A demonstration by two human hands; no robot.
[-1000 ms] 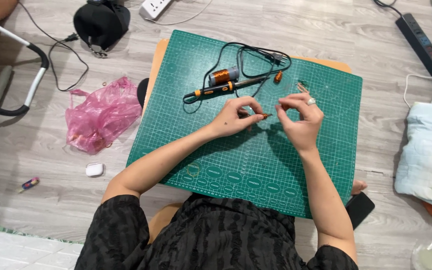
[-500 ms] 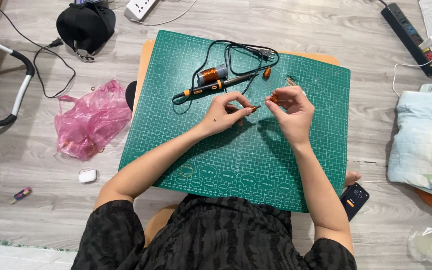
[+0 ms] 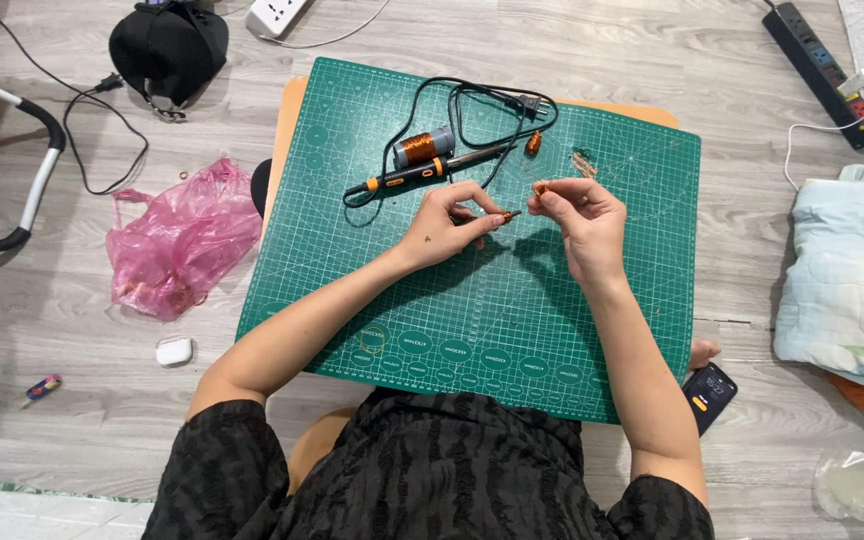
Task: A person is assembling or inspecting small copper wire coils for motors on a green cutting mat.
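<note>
Both my hands hover over a green cutting mat [image 3: 472,310]. My left hand [image 3: 452,225] pinches a small copper-coloured piece [image 3: 508,215] at its fingertips. My right hand [image 3: 582,215] pinches another small copper-coloured piece [image 3: 542,187], a little apart from the first. Whether a thin wire joins the two I cannot tell. Just beyond my hands lie a soldering iron [image 3: 422,175] with an orange and black handle, its black cord [image 3: 482,100], a spool of copper wire [image 3: 420,147] and a small copper coil [image 3: 533,143].
A pink plastic bag [image 3: 182,240], a white earbud case [image 3: 174,351] and a black cap [image 3: 167,45] lie left on the wooden floor. A power strip [image 3: 822,60], a folded light-blue cloth [image 3: 842,270] and a phone [image 3: 709,395] are on the right.
The view has shifted, so the mat sits more centred. My hands stay close together over the mat, still pinching the small copper pieces, with the right hand now slightly higher.
</note>
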